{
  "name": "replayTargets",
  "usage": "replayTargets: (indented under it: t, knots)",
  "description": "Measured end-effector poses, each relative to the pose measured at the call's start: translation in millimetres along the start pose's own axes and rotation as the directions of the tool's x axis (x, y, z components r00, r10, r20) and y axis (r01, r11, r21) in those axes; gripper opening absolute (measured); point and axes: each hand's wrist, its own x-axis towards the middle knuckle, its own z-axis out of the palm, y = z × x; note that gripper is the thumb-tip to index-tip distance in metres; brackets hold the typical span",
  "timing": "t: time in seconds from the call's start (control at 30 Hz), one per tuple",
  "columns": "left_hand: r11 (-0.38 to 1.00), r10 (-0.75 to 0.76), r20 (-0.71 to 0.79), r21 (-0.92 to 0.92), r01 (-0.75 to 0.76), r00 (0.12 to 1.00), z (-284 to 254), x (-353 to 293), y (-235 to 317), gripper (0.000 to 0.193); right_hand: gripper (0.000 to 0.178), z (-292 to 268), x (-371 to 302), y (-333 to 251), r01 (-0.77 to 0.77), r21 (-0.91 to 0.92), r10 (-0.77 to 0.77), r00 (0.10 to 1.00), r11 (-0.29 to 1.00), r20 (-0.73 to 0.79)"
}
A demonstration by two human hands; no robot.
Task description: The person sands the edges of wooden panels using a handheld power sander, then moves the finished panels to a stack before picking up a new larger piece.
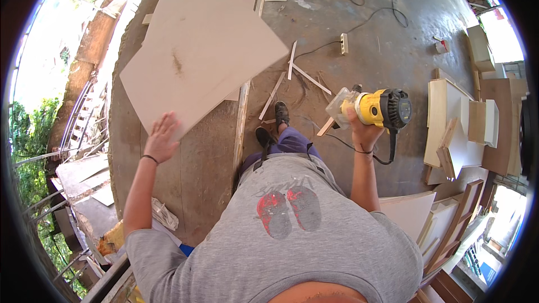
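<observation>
My right hand (365,128) is wrapped round a yellow and black trim router (383,108), held out to the right above the floor. Its clear plastic base (340,106) points left, and a black cord hangs from its rear end by my wrist. My left hand (164,132) lies with fingers stretched out at the near corner of a large pale board (208,45). A brownish smudge marks the board's face. The board rests at an angle on a wooden worktable (163,163) to my left.
On the floor lie thin wood strips (310,78), a white power strip (344,44) and trailing black cable (370,18). Cabinet boxes and panels (446,118) stand at the right, with more boards (407,213) leaning at the lower right. A small pot (442,46) sits far right.
</observation>
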Motion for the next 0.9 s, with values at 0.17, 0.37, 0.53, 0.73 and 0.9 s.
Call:
replayTargets:
  t: [0.17, 0.37, 0.53, 0.73, 0.9]
  knots:
    - [0.945, -0.328, -0.128, -0.035, 0.326, 0.936, -35, 26, -12, 0.065, 0.064, 2, 4, 9, -0.035, 0.066, 0.038, 0.999, 0.997, -0.035]
    - [0.957, -0.241, -0.461, -0.259, 0.131, 0.854, -37, 195, 175, 0.09, 0.069, 11, 7, 15, -0.047, 0.129, 0.052, 0.998, 0.99, -0.038]
    - [0.944, -0.297, -0.415, -0.264, 0.199, 0.86, -49, 237, 232, 0.085, 0.069, 8, 8, 20, -0.051, 0.151, 0.058, 0.997, 0.987, -0.043]
    - [0.966, -0.147, -0.389, -0.254, 0.047, 0.909, -29, 195, 232, 0.079, 0.068, 5, 8, 24, -0.075, 0.12, 0.08, 0.996, 0.99, -0.032]
    - [0.964, 0.048, -0.402, -0.223, -0.148, 0.915, -6, 158, 213, 0.088, 0.067, 15, 16, 32, -0.143, 0.184, 0.137, 0.99, 0.973, 0.043]
